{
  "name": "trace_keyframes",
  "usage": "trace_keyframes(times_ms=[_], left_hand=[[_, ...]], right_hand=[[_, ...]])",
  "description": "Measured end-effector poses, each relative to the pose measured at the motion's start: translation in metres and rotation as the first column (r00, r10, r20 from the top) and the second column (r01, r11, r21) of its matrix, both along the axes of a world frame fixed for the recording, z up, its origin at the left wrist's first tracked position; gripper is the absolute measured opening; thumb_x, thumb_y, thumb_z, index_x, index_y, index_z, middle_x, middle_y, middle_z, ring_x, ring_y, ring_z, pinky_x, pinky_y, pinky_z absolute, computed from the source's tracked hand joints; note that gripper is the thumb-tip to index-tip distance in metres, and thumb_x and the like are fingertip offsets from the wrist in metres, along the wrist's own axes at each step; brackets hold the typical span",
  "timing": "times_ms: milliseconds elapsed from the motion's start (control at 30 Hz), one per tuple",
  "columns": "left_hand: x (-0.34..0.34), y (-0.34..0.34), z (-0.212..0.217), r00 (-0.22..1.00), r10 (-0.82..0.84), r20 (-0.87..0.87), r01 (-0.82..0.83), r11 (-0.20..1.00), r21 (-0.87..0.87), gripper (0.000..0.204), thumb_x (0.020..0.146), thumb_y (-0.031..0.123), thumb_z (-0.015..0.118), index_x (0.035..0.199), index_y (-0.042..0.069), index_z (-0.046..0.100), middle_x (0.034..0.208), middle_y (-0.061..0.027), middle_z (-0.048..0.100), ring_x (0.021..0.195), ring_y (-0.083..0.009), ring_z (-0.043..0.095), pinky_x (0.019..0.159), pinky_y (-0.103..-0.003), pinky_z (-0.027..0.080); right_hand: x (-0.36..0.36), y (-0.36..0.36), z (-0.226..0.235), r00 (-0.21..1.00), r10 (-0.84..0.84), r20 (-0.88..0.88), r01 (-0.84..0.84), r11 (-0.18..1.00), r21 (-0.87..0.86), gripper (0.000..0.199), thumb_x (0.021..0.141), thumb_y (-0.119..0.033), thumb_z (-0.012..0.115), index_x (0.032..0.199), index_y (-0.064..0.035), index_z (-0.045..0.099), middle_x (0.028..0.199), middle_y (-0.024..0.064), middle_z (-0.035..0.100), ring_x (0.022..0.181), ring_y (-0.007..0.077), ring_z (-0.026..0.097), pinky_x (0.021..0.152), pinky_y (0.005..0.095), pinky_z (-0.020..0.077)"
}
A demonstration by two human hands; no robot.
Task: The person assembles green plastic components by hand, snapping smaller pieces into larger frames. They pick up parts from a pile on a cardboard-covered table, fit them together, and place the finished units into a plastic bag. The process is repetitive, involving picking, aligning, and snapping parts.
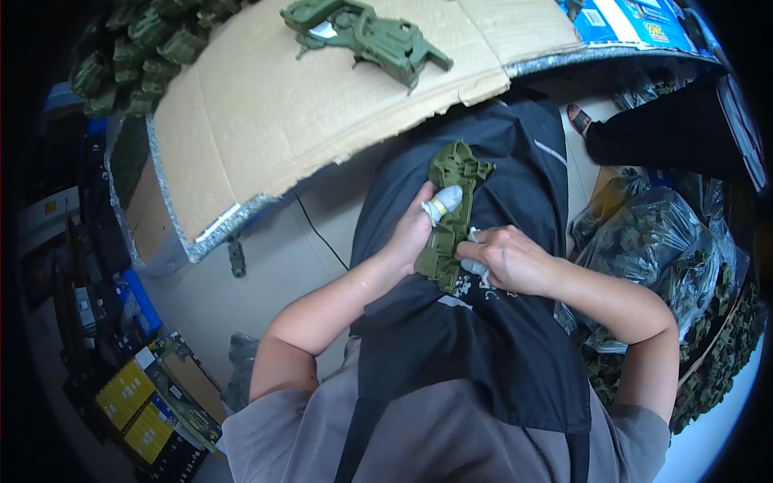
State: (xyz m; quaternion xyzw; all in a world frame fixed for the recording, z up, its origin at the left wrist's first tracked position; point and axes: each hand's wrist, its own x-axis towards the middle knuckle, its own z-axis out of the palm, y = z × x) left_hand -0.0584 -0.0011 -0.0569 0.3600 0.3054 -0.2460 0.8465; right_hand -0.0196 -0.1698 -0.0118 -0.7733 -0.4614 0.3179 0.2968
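Note:
An olive-green moulded plastic part [452, 221] lies lengthwise over the black apron [491, 354] on my lap. My left hand [425, 221] is closed around its left side, the thumb in a pale wrapping pressed across the middle. At the part's lower right edge, my right hand [509, 259] is closed, with pale wrapping on its fingers. Whatever sits between those fingers is hidden. Small white shavings [463, 286] are scattered on the apron just below the part.
A cardboard-topped table [266, 113] stands ahead, bearing another green plastic part [374, 40] and a heap of green pieces [145, 52] at far left. Plastic bags [652, 241] of parts crowd the right side. A person's foot [578, 121] shows beyond. One small green piece [237, 258] lies left.

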Motion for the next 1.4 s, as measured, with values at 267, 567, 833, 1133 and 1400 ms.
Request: trace_keyframes(times_ms=[267,567,833,1133,1400], left_hand=[[-0.009,0.033,-0.003,0.872,-0.159,0.463,0.155,0.987,0.048,0.059,0.098,0.035,0.041,0.144,0.007,0.017,0.13,-0.0118,0.046,0.11,-0.0212,0.054,0.089,-0.036,0.048],[-0.007,0.128,0.085,0.727,0.286,0.624,-0.465,0.874,0.141,0.055,0.096,0.036,0.045,0.137,0.007,0.024,0.12,-0.0173,0.051,0.107,-0.0293,0.057,0.092,-0.041,0.048],[0.024,0.084,0.072,0.664,0.412,0.625,-0.575,0.814,0.075,0.071,0.086,0.01,0.062,0.141,0.016,0.017,0.136,-0.0135,0.035,0.124,-0.0231,0.041,0.099,-0.035,0.042],[0.023,0.074,0.073,0.653,0.376,0.657,-0.614,0.771,0.169,0.035,0.083,0.003,0.063,0.116,0.0,0.052,0.106,-0.0078,0.06,0.094,-0.017,0.061,0.081,-0.031,0.053],[0.017,0.051,0.082,0.645,0.246,0.723,-0.406,0.913,0.051,0.059,0.085,0.025,0.061,0.134,0.004,0.037,0.133,-0.0145,0.042,0.114,-0.025,0.051,0.099,-0.038,0.042]], right_hand=[[0.081,0.02,0.105,0.966,-0.091,0.241,-0.011,0.92,0.391,0.034,0.068,-0.005,0.061,0.101,-0.0115,0.067,0.088,0.012,0.067,0.08,0.0298,0.065,0.075,0.0371,0.0519],[0.128,0.117,0.028,0.817,-0.55,0.175,0.336,0.7,0.631,0.067,0.075,-0.007,0.066,0.137,-0.0094,0.04,0.123,0.0223,0.049,0.11,0.0367,0.05,0.096,0.0384,0.0397],[0.03,0.096,0.038,0.887,-0.417,-0.196,0.44,0.641,0.629,0.062,0.081,-0.009,0.063,0.138,-0.0049,0.038,0.135,0.0244,0.042,0.125,0.0364,0.043,0.101,0.0381,0.0366],[0.031,0.078,0.051,0.94,-0.325,0.103,0.211,0.791,0.574,0.068,0.078,-0.007,0.066,0.139,-0.0071,0.036,0.135,0.0247,0.04,0.124,0.0398,0.041,0.1,0.0385,0.038],[0.032,0.034,0.026,0.621,-0.102,-0.777,0.558,0.754,0.346,0.079,0.074,-0.01,0.075,0.141,-0.0077,0.033,0.129,0.0113,0.05,0.117,0.0196,0.051,0.095,0.0322,0.0417]])
